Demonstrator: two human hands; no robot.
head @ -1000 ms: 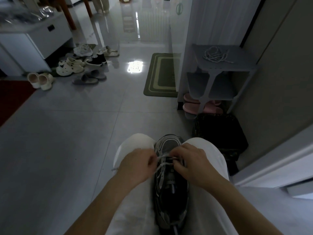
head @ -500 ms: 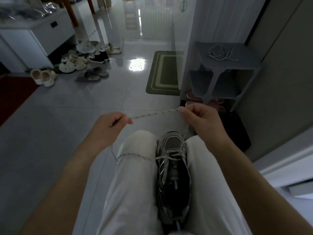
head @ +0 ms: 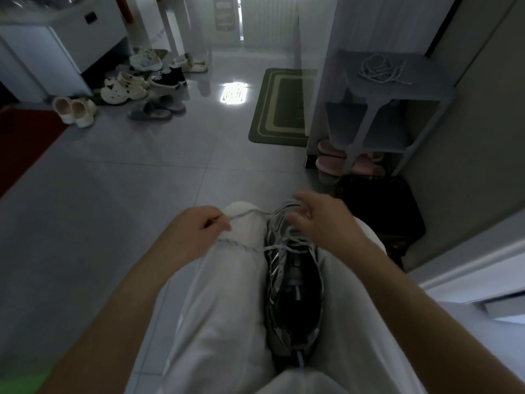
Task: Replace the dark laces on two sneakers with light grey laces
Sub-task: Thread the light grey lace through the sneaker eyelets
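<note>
Head view: sneaker [head: 295, 280] wedged between the knees [head: 244, 228]. The left hand [head: 196, 231] pinches the light grey lace [head: 247, 214]; the right hand [head: 321, 220] hovers over the eyelets [head: 295, 247], fingers loosely spread. This lace is likely limp and light: pinch near its tip

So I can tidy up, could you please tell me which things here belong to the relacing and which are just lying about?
Job: sneaker; light grey lace, pinched by left hand; right hand above the sneaker; probably the coiled lace on the rack.
Lying about: scattered shoes; green mat; pink slippers; dark bag.
</note>
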